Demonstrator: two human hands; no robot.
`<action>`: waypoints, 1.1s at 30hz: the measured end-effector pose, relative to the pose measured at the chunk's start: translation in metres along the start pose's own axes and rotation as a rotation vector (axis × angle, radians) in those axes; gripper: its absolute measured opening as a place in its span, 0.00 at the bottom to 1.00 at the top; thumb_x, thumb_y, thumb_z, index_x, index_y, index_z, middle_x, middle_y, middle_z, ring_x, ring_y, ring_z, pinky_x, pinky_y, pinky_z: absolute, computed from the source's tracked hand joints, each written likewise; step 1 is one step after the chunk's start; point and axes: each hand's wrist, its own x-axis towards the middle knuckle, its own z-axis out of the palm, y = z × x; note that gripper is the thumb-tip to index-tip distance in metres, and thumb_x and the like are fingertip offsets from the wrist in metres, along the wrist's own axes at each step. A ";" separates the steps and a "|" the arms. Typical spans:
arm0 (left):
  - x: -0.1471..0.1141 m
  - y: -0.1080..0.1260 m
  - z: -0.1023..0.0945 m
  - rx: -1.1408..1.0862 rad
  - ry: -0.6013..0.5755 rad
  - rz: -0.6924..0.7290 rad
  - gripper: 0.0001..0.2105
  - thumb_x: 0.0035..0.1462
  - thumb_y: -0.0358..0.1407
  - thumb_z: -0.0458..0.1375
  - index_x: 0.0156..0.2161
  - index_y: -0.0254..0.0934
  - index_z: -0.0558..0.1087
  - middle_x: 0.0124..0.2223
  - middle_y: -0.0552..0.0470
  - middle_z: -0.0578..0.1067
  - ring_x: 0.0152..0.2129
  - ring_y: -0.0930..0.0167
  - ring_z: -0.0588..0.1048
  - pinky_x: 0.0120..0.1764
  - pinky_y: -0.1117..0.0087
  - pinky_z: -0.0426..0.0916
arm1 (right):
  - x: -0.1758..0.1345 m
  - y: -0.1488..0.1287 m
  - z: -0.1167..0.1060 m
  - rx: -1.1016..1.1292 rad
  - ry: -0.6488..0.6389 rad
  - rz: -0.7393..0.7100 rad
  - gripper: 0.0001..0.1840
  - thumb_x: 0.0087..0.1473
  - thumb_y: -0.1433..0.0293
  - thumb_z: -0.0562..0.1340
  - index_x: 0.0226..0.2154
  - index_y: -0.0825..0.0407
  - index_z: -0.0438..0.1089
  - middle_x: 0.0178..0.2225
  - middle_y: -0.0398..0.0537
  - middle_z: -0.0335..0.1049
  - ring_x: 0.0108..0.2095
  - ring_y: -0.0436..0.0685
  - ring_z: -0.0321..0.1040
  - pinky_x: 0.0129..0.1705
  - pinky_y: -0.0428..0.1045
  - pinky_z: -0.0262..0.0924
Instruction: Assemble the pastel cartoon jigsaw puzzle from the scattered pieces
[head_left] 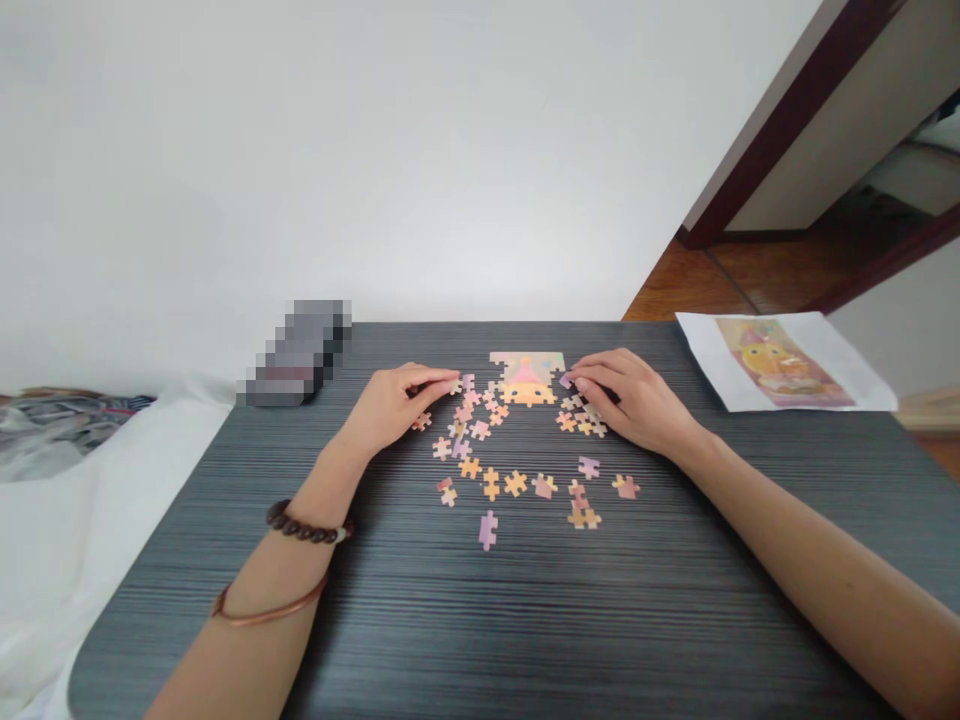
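One part-built jigsaw (527,380) has the left hand (390,405) at nine o'clock, right hand (628,402) at three, fingertips nearly together, each pinching one jigsaw piece (565,380).

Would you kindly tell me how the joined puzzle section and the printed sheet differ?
The joined puzzle section looks smaller than the printed sheet. The section has a knobbly lower edge, the sheet a smooth one. The section shows part of a yellow figure, the sheet far more. Both lie on the table.

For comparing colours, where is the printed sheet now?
In the head view, the printed sheet lies near the far edge of the table, right of the right hand.
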 end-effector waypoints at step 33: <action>0.035 0.016 0.031 0.139 0.125 0.261 0.08 0.61 0.39 0.62 0.40 0.41 0.83 0.41 0.51 0.83 0.40 0.65 0.76 0.48 0.63 0.70 | 0.002 -0.003 -0.001 0.025 -0.012 0.036 0.15 0.68 0.66 0.53 0.43 0.52 0.76 0.44 0.54 0.77 0.43 0.62 0.71 0.50 0.59 0.65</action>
